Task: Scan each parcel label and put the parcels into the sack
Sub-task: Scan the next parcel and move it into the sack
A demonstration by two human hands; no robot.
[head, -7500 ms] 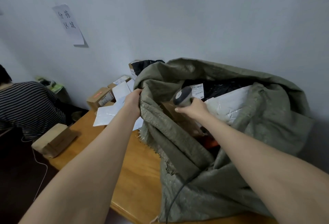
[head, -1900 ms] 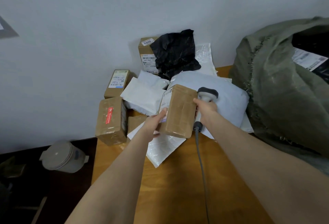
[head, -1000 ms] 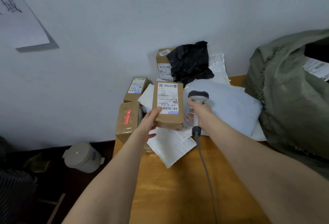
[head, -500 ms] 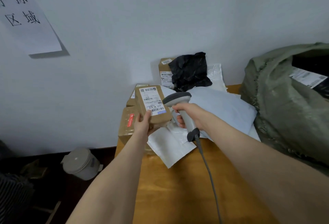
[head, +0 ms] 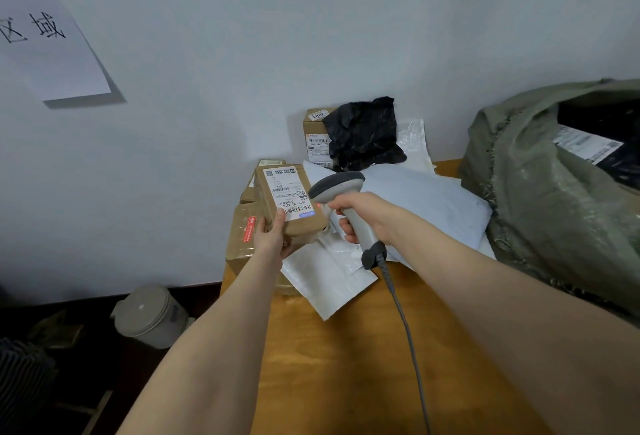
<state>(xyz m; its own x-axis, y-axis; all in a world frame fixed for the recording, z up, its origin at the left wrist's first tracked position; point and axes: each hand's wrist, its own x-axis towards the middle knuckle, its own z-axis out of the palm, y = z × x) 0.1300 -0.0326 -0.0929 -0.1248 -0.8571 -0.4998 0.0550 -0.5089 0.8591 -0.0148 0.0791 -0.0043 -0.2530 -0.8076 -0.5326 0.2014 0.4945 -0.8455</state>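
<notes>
Left hand (head: pixel 272 239) round parcel (head: pixel 291 199), right hand (head: pixel 367 213) round scanner (head: pixel 337 183) (open tabletop (head: pixel 346 365) below, sack (head: pixel 554 209) rightward)

— How is the light?
— Dim, soft and even, with a cool grey cast on the wall (head: pixel 346 36). The paper sheet (head: pixel 45 36) drops a blurred shadow down to its right, so the light falls from the upper left.
— Any glare?
— Only a small red glow beside the label (head: pixel 289 192). The floor (head: pixel 114 365) beyond the bench's (head: pixel 346 365) left edge sinks almost to black, as does the mouth of the sack (head: pixel 554 227).
— Sharpness?
— The label's print is fairly crisp; the forearms (head: pixel 214 348) near the bottom edge look soft and stretched by the wide lens.
</notes>
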